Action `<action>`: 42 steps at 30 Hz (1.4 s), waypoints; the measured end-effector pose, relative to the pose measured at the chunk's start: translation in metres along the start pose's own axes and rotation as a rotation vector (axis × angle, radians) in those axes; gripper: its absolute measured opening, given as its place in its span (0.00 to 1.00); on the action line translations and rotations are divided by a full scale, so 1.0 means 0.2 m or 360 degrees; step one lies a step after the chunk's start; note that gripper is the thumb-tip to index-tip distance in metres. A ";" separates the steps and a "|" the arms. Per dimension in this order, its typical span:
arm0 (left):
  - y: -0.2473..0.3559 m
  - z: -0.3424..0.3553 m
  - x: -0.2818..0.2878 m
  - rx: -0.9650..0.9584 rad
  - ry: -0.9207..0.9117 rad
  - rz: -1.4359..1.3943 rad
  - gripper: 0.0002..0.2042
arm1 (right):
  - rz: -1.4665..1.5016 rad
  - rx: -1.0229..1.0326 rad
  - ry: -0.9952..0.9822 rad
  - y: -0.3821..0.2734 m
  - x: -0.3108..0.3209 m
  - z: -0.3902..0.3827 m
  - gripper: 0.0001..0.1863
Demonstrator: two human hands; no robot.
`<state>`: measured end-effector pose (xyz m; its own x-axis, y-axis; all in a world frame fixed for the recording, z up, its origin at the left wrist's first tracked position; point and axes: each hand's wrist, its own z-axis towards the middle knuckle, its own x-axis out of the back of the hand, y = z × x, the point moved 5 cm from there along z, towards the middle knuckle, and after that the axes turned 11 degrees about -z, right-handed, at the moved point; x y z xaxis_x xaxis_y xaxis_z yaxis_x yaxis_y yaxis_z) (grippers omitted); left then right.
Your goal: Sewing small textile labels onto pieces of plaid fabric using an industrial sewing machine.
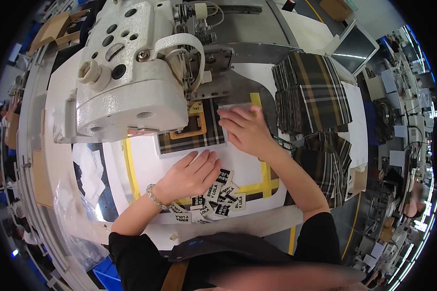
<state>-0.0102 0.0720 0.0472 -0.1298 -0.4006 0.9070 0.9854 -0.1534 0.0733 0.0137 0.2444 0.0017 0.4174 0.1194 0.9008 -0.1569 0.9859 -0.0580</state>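
Note:
A piece of dark plaid cloth lies under the head of a white industrial sewing machine, with a yellow frame resting on it. White edging shows along the cloth's near and right sides. My right hand is at the right side of the cloth, fingers stretched toward its edge. Just in front of the cloth, my left hand lies palm down with its fingers extended, above the white work surface. Beside and below it are scattered several small black and white woven labels. The undersides of both hands are hidden.
A tall stack of plaid pieces stands at the right, with more plaid cloth nearer me. Yellow tape marks the work surface. White scraps and clear plastic lie at left. A screen stands far right.

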 end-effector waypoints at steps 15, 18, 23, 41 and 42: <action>-0.07 0.06 -0.13 0.0367 0.0007 -0.0201 0.15 | 0.0362 0.0069 -0.0185 0.01 -0.04 0.01 0.14; -0.08 0.07 -0.16 0.0362 -0.0064 -0.0270 0.19 | 0.0440 0.0054 -0.0055 0.03 -0.03 0.01 0.11; -0.08 0.07 -0.20 0.0369 -0.0195 -0.0368 0.26 | 0.0348 -0.0074 0.0205 0.08 -0.02 0.01 0.08; -0.12 -0.18 -0.13 0.0632 -0.0404 -0.0482 0.35 | 0.0419 0.0154 0.0085 0.00 -0.04 0.00 0.14; -0.14 -0.22 -0.12 0.0711 -0.0409 -0.0452 0.36 | 0.0378 0.0174 0.0093 0.00 -0.04 0.01 0.12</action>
<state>-0.0392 0.0458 0.0048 -0.4199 -0.1589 0.8936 0.8739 0.1949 0.4453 0.0091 0.2439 -0.0041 0.4079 0.3553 0.8411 -0.3509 0.9114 -0.2149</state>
